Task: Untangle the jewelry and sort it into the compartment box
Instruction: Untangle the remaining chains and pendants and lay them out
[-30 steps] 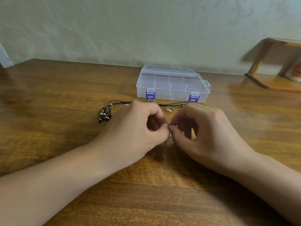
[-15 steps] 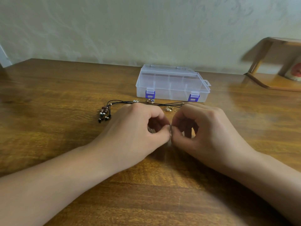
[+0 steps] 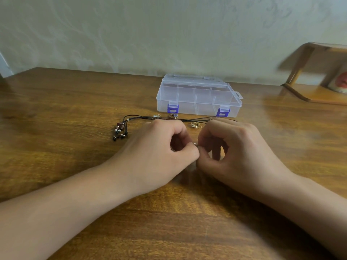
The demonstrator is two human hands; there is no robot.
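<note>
- Left hand: curled, thumb and forefinger pinching a small metal piece at the centre of the worktop.
- Right hand: curled likewise, fingertips pinching the same small piece from the other side; knuckles up, thumb low.
- Both hands: touching at the fingertips, wrists resting on or just above the wood; which, not clear.
- Pinched piece: mostly hidden between the fingers, only a glint showing; kind of jewelry impossible to tell.
- Black cord necklace: lying flat beyond the hands, stretched left to right, partly hidden behind the knuckles.
- Bead cluster: dark red, black and silvery beads at the cord's left end, well left of the left hand.
- Small silver piece: just beside the cord, near the box front.
- Gold ring: on the wood next to the silver piece, just in front of the left latch.
- Gold clasp-like piece: between the two hands' knuckles and the box, beside the cord.
- Compartment box: clear plastic, lid closed, two purple latches facing forward, standing behind the jewelry near the wall.
- Wooden stand: far right, blurred, against the wall.
</note>
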